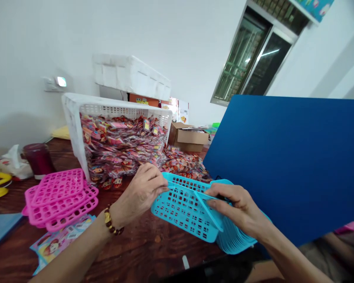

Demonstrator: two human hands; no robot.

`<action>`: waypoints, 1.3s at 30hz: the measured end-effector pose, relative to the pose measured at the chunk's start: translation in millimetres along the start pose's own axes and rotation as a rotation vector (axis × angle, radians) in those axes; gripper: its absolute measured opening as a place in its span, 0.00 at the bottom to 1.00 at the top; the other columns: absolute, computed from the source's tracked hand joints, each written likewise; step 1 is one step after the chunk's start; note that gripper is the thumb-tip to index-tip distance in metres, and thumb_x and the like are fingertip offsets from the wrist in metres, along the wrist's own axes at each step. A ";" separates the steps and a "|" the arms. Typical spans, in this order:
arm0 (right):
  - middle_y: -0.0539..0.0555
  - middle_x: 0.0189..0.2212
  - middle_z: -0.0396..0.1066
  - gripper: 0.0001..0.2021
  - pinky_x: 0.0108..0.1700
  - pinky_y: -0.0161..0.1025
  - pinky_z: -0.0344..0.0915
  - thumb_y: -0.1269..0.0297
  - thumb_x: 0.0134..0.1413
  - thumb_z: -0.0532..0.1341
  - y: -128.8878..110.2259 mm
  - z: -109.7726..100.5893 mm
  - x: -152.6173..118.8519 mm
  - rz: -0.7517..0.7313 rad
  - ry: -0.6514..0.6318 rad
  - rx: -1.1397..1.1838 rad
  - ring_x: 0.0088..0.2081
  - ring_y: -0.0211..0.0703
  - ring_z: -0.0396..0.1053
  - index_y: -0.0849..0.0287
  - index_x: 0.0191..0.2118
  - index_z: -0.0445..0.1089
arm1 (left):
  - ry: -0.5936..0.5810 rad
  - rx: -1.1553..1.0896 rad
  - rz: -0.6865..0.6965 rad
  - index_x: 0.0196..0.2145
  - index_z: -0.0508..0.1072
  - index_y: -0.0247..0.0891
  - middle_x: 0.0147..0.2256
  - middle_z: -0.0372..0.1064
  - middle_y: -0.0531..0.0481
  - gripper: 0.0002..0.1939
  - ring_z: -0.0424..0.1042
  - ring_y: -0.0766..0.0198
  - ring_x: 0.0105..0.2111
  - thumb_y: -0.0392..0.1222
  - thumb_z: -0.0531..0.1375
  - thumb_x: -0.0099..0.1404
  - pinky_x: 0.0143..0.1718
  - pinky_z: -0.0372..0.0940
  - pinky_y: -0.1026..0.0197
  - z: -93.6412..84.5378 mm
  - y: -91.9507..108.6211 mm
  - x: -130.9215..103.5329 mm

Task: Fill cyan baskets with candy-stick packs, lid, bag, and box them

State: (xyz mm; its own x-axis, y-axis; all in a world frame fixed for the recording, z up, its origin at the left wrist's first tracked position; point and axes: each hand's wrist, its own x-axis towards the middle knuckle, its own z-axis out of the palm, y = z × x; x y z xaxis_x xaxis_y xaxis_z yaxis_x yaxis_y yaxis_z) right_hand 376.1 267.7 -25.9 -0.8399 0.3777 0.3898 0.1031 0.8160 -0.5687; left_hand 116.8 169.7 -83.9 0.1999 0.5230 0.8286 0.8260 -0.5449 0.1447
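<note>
A light-blue perforated plastic basket (184,208) is held tilted above the dark wooden table. My left hand (147,182), with a beaded bracelet on the wrist, pinches its left rim. With thumb and fingers my right hand (234,204) grips the rim at the right, where a blue strip or panel slants across the basket. Behind and below my right hand, a nested stack of the same blue baskets (236,237) lies on its side. Pink perforated panels (60,188) are piled to the left of my left arm.
A white crate (73,133) on its side spills small packaged items (126,145) onto the table (141,251). Behind stand a cardboard box (191,139) and a white foam box (132,74). A large blue board (292,161) rises at right; a dark red jar (38,159) stands left.
</note>
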 end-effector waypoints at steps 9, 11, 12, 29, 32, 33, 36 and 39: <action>0.47 0.26 0.68 0.08 0.31 0.31 0.58 0.64 0.64 0.59 5.2 8.9 -4.3 -0.021 0.001 0.027 0.28 0.34 0.65 0.58 0.32 0.71 | -0.041 -0.109 -0.060 0.38 0.69 0.36 0.37 0.61 0.50 0.05 0.63 0.66 0.37 0.28 0.57 0.69 0.38 0.61 0.64 -3.4 -2.7 -11.2; 0.47 0.26 0.68 0.08 0.31 0.31 0.59 0.64 0.63 0.59 8.5 10.0 -4.6 -0.016 0.013 0.035 0.28 0.34 0.65 0.58 0.32 0.71 | -0.037 -0.111 -0.058 0.39 0.68 0.36 0.37 0.60 0.51 0.06 0.63 0.66 0.37 0.27 0.56 0.69 0.38 0.61 0.65 -4.5 -2.6 -13.1; 0.47 0.26 0.68 0.08 0.31 0.31 0.59 0.63 0.63 0.59 10.2 10.6 -4.4 -0.012 0.017 0.040 0.28 0.34 0.65 0.58 0.32 0.71 | -0.034 -0.117 -0.058 0.39 0.68 0.36 0.37 0.60 0.51 0.06 0.63 0.67 0.37 0.27 0.56 0.68 0.38 0.61 0.65 -4.9 -2.6 -14.0; 0.48 0.27 0.69 0.07 0.31 0.31 0.60 0.64 0.63 0.60 28.9 21.8 -4.7 0.003 0.009 0.064 0.28 0.34 0.66 0.58 0.33 0.72 | -0.168 -0.226 -0.100 0.38 0.68 0.37 0.39 0.61 0.49 0.06 0.66 0.65 0.43 0.30 0.54 0.71 0.43 0.63 0.65 5.1 -14.5 -19.3; 0.47 0.26 0.68 0.07 0.30 0.31 0.58 0.65 0.62 0.60 29.7 24.5 -4.3 0.012 0.009 0.056 0.27 0.33 0.65 0.58 0.33 0.72 | -0.181 -0.255 -0.126 0.38 0.68 0.38 0.38 0.62 0.51 0.05 0.65 0.65 0.42 0.30 0.56 0.70 0.44 0.62 0.64 6.8 -16.4 -21.9; 0.47 0.25 0.67 0.07 0.29 0.31 0.58 0.64 0.62 0.60 29.6 25.3 -4.1 0.013 0.010 0.054 0.27 0.33 0.64 0.58 0.32 0.72 | -0.181 -0.258 -0.135 0.38 0.67 0.38 0.38 0.62 0.51 0.05 0.65 0.66 0.41 0.30 0.56 0.70 0.43 0.61 0.65 7.3 -16.6 -23.0; 0.47 0.25 0.68 0.08 0.29 0.32 0.58 0.64 0.62 0.59 29.3 27.7 -3.8 0.019 0.014 0.060 0.26 0.33 0.64 0.58 0.32 0.72 | -0.177 -0.247 -0.164 0.38 0.67 0.38 0.37 0.62 0.52 0.06 0.64 0.68 0.38 0.29 0.56 0.70 0.40 0.60 0.66 7.3 -15.5 -26.5; 0.48 0.26 0.68 0.08 0.29 0.32 0.58 0.64 0.62 0.59 29.2 29.8 -3.9 0.035 0.004 0.062 0.27 0.34 0.65 0.58 0.33 0.72 | -0.189 -0.248 -0.187 0.37 0.67 0.38 0.37 0.62 0.52 0.05 0.65 0.68 0.37 0.30 0.56 0.70 0.39 0.61 0.66 5.2 -13.5 -29.1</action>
State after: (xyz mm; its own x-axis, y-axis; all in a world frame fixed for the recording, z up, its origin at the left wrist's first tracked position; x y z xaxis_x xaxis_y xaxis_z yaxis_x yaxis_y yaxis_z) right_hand 366.5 277.1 -65.6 -0.8343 0.4075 0.3715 0.0992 0.7736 -0.6258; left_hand 102.5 165.2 -112.8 0.1701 0.7281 0.6640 0.7094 -0.5582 0.4303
